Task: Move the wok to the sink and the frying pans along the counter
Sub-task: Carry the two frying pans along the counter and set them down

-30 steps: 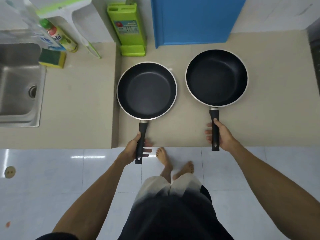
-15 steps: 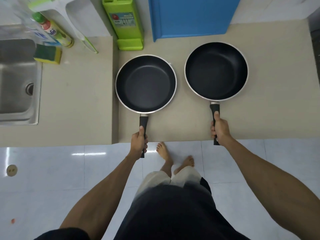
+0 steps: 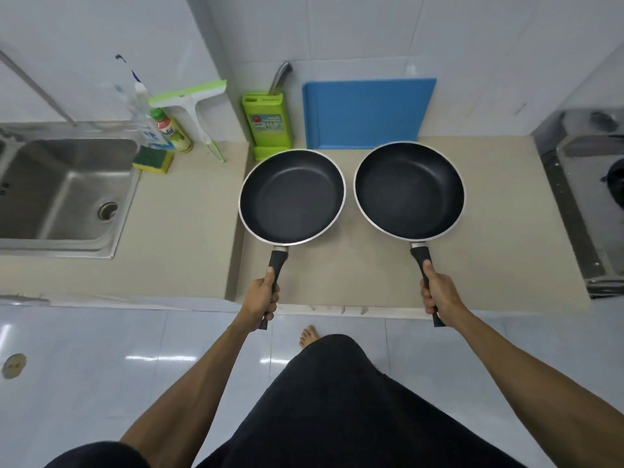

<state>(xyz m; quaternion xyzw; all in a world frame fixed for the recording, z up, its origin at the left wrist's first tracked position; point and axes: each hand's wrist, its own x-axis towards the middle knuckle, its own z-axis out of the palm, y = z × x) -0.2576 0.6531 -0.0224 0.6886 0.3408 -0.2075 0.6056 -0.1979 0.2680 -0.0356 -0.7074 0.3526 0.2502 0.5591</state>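
Nearest the camera, the person's two forearms are reaching out over the floor toward the front edge of the counter [image 3: 189, 244]. The left hand [image 3: 260, 297] is wrapping the black handle [image 3: 275, 275] of the left frying pan [image 3: 292, 197], fingers curled tight together around the grip and the thumb lying straight along its top. The right hand [image 3: 439, 298] is doing the same on the handle [image 3: 422, 261] of the right pan [image 3: 409, 190], thumb pointing up the grip toward the bowl, fingers pressed closed around it. Both handle ends are sticking out past the counter's front edge.

Beyond the hands, the two pans are sitting side by side over the middle of the counter, rims close but apart. Whether they are resting on the surface or hanging just above it cannot be told. The right one looks deeper and may be the wok; that is a guess.

These are stiff metal pans with a dark non-stick lining, likely moderate in weight and front-heavy, so gripping closer to the bowl would be steadying them better. The handles look matte and unlikely to slip.

Along the back edge, a blue cutting board [image 3: 368, 113] and a green knife holder [image 3: 268, 125] are leaning at the wall. At the far left the steel sink [image 3: 60, 153] is lying open, with a sponge [image 3: 152, 158] at its right back corner.
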